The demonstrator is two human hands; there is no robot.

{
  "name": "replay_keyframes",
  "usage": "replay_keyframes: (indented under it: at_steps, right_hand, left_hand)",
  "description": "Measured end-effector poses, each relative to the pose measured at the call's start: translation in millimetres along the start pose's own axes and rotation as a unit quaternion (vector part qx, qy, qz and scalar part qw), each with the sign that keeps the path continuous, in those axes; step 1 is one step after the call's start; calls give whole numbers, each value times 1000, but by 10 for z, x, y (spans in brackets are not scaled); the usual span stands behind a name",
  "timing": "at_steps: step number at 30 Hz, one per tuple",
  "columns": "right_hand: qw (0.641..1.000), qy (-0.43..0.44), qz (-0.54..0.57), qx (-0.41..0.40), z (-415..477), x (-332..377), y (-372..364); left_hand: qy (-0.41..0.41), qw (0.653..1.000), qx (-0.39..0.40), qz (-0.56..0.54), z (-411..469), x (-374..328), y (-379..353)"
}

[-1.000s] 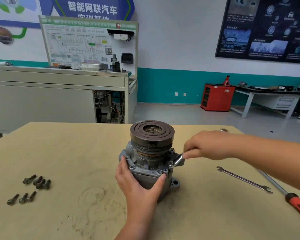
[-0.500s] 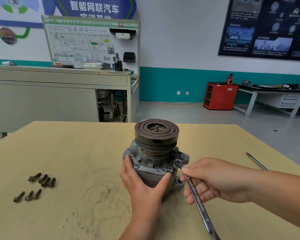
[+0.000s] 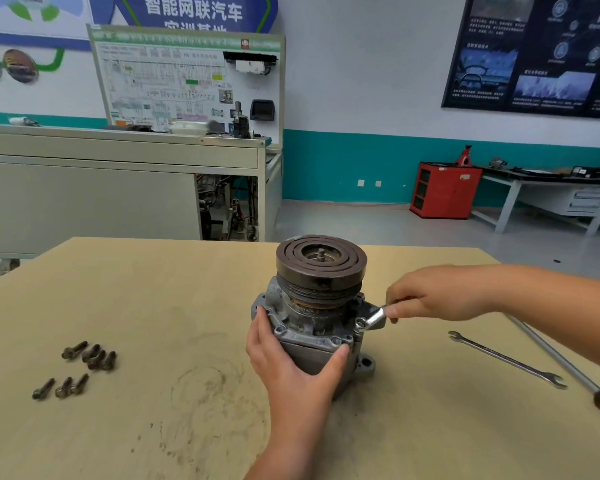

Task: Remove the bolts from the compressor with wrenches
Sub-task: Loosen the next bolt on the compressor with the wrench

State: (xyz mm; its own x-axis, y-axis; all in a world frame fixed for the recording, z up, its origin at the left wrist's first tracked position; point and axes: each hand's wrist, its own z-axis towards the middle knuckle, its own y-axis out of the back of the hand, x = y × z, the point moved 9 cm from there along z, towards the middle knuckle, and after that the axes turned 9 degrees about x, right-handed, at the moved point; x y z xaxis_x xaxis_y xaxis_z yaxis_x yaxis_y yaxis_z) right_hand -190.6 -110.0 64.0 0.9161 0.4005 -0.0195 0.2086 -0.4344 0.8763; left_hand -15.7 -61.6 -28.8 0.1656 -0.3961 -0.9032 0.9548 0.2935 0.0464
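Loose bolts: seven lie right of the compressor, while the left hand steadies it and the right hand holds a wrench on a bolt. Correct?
Wrong side. The head view shows the seven loose bolts lying left of the compressor, not right. The left hand does steady it, and the right hand holds a wrench on a bolt.

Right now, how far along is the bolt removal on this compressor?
Done: seven bolts lie loose on the table. In hand: the left hand steadies the compressor while the right hand holds a wrench on a bolt at its front-right corner. Left: that bolt; other corners unclear.
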Motion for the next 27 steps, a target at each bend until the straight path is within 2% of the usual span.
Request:
replay_keyframes:
  at_steps: [2, 3, 6, 8, 11, 15, 17, 19, 21, 22, 24, 26, 27]
  right_hand:
    - [992, 10, 121, 47, -64, -65, -165]
    - [973, 28, 215, 79, -105, -47, -277]
    - [889, 86, 433, 126, -177, 162, -535]
    - [848, 102, 503, 136, -155, 298, -650]
    - [829, 98, 531, 143, -133, 385, -688]
    - [837, 65, 527, 131, -128, 381, -656]
    - [863, 46, 489, 119, -129, 313, -574]
    - [928, 18, 355, 110, -131, 193, -412]
    - [983, -17, 156, 92, -111, 118, -208]
    - [994, -26, 73, 73, -79, 101, -109]
    - [1000, -17, -12, 22, 3, 115, 63]
    - [1000, 0, -2, 9, 32, 86, 102]
    - [997, 3, 59, 41, 15, 31, 24]
  left_hand:
    - [-4, 1000, -2, -1, -1, -8, 4]
    - [-3, 1000, -2, 0, -1, -7, 4]
    - [-1, 1000, -5, 0, -2, -5, 1]
    - [-1, 1000, -4, -2, -2, -9, 1]
    - [-3, 1000, -2, -1, -6, -12, 3]
    - [-1, 1000, 1, -3, -5, -12, -1]
    - [2, 1000, 2, 5, 4, -7, -6]
    - [3, 1000, 2, 8, 5, -5, -9]
    - [3, 1000, 2, 1, 0, -5, -5]
    - [4, 1000, 4, -2, 2, -6, -5]
    - [5, 1000, 5, -4, 4, -3, -7]
    - [6, 1000, 5, -7, 3, 4, -6]
    - [7, 1000, 5, -10, 2, 11, -5]
